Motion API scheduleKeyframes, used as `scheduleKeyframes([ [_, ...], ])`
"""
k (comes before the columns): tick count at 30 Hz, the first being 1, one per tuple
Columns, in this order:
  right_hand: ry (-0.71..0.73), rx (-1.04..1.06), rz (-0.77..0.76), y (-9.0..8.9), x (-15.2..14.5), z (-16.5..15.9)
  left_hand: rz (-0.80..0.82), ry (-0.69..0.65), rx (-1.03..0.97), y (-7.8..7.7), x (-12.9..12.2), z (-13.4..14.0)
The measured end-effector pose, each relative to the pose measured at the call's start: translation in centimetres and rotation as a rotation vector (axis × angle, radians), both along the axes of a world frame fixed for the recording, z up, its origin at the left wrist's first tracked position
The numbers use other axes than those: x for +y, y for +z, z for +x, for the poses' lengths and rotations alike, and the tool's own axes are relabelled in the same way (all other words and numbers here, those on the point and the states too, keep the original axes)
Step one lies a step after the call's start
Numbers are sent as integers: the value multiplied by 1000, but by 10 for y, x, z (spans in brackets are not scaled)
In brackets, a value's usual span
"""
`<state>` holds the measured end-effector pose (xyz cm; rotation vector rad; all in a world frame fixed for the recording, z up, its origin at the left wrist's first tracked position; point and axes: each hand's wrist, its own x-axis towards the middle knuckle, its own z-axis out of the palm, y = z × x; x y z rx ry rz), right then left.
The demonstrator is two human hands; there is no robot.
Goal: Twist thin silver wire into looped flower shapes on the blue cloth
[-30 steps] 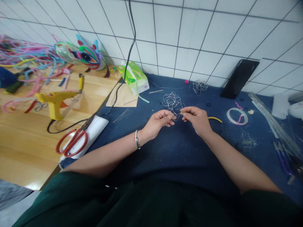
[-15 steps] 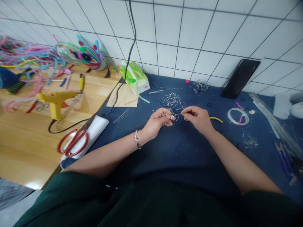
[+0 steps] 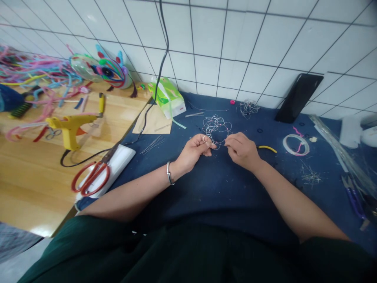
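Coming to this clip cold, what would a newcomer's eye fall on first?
Probably the yellow glue gun, bright on the wooden table at left. Next, near the centre, the left hand pinches looped silvery wire, with the right hand closed at its edge. Then the black phone, leaning against the white tiled wall at right.

You face a white-tiled, dark-jointed wall (image 3: 206,31), a soft glint (image 3: 92,18) of light at its upper left. Before you, a dark blue surface (image 3: 224,196) meets it; on your left, a pale wooden surface (image 3: 35,169) shines at its near corner.
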<state>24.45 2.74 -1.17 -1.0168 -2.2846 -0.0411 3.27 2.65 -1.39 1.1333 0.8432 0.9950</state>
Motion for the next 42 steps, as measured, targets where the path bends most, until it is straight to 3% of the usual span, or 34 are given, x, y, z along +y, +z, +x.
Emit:
scheduleKeyframes([
  [5, -25, -60, 1, -4, -3, -5, 15, 0, 24, -3, 0, 0],
  [22, -38, -377, 213, -3, -11, -6, 0, -99, -21, -4, 0, 0],
  [27, -29, -407, 283, -4, -10, -4, 9, -117, -32, -3, 1, -1],
  [37, 20, -351, 202, -2, -1, 6, 13, -88, 34, -4, 6, -5],
  [42, 75, -360, 252, -4, 0, 6, -6, -71, -24, -6, 9, -7],
])
